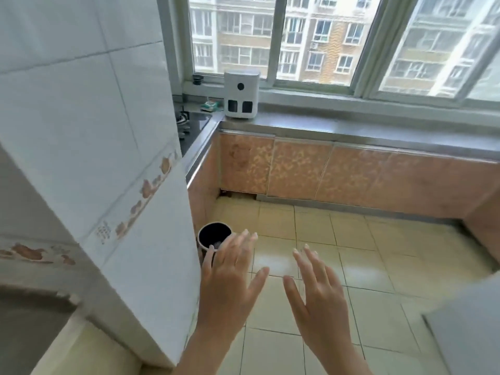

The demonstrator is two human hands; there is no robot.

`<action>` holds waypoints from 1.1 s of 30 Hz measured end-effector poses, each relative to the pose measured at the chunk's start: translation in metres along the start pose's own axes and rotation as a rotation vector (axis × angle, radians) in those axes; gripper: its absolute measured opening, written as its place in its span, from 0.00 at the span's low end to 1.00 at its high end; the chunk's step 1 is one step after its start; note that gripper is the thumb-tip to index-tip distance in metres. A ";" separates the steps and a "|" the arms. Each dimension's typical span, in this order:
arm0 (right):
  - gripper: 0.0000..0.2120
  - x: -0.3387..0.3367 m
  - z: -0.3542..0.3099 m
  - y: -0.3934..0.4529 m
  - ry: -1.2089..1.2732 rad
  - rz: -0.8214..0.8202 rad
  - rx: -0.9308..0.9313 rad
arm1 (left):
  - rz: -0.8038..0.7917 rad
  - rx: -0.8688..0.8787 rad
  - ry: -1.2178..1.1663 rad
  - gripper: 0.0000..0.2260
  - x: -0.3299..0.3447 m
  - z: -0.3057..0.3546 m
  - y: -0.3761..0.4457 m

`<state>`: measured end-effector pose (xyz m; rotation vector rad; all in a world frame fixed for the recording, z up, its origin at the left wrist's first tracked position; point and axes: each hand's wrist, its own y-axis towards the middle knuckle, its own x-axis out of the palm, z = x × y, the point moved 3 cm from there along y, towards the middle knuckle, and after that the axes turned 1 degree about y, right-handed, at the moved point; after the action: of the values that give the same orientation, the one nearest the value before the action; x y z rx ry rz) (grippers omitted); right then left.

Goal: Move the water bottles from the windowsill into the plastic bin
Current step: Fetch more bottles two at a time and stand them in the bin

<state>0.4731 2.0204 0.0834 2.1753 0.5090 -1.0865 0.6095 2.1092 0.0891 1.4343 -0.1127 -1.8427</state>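
My left hand (230, 277) and my right hand (319, 290) are held out in front of me over the tiled floor, palms down, fingers spread, nothing in either. The windowsill (311, 89) runs under the window at the top. No water bottle and no plastic bin show in this view. A small dark object (198, 79) sits at the sill's left end.
A white appliance (241, 94) stands on the steel counter (378, 131) below the window. A tiled wall corner (151, 212) juts out on my left. A round black bin (214, 235) stands on the floor by that corner. A hob (189, 123) lies behind the wall.
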 end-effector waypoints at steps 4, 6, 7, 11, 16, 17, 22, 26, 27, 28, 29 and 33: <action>0.25 -0.018 0.048 0.015 0.004 0.066 0.102 | -0.068 0.127 -0.050 0.25 0.042 0.039 0.026; 0.25 -0.024 0.068 0.024 0.006 0.096 0.153 | -0.096 0.177 -0.075 0.26 0.062 0.053 0.042; 0.25 -0.025 0.079 0.029 0.002 0.106 0.177 | -0.109 0.194 -0.082 0.26 0.073 0.059 0.051; 0.26 -0.027 0.123 0.058 -0.022 0.139 0.288 | -0.155 0.260 -0.089 0.26 0.119 0.078 0.092; 0.27 -0.024 0.179 0.121 -0.066 0.157 0.389 | -0.197 0.340 -0.143 0.26 0.185 0.102 0.166; 0.27 -0.024 0.191 0.135 -0.081 0.162 0.405 | -0.207 0.359 -0.151 0.26 0.198 0.108 0.183; 0.27 -0.029 0.239 0.212 -0.118 0.222 0.496 | -0.198 0.464 -0.226 0.26 0.250 0.135 0.277; 0.26 -0.036 0.274 0.255 -0.167 0.289 0.564 | -0.207 0.547 -0.238 0.26 0.290 0.161 0.333; 0.27 -0.037 0.284 0.262 -0.172 0.290 0.582 | -0.212 0.563 -0.243 0.26 0.300 0.169 0.343; 0.27 -0.038 0.294 0.269 -0.177 0.290 0.602 | -0.214 0.582 -0.250 0.26 0.310 0.176 0.351; 0.28 -0.039 0.304 0.277 -0.182 0.290 0.623 | -0.214 0.605 -0.256 0.26 0.320 0.185 0.360; 0.28 -0.046 0.355 0.315 -0.192 0.314 0.675 | -0.210 0.700 -0.256 0.25 0.367 0.221 0.398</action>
<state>0.4330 1.5454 0.0793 2.5469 -0.3340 -1.4001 0.6060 1.5242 0.0819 1.6963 -0.8321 -2.2819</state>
